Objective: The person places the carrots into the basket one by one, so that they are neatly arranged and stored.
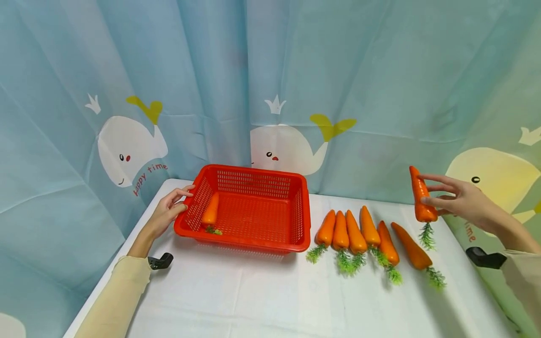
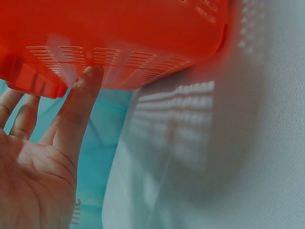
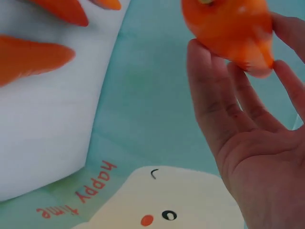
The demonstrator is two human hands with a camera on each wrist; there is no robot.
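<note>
My right hand [image 1: 465, 199] pinches a carrot [image 1: 421, 199] between thumb and fingers, above the right end of the table. Its tip points up and its green leaves hang down. In the right wrist view the fingertips press against the thick end of that carrot [image 3: 233, 33]. At the left end of the red basket [image 1: 253, 239] my left hand [image 1: 165, 211] holds the rim. The left wrist view shows one digit against the slotted outer wall [image 2: 119, 57], other fingertips hidden behind the rim. One carrot [image 1: 211, 211] lies inside the basket, near its left wall.
Several carrots [image 1: 340, 231] with green leaves lie in a row on the white table [image 1: 236, 291], right of the basket. The rightmost carrot [image 1: 412, 246] lies slanted. A blue curtain [image 1: 270, 70] with printed whales hangs behind the table and along its sides.
</note>
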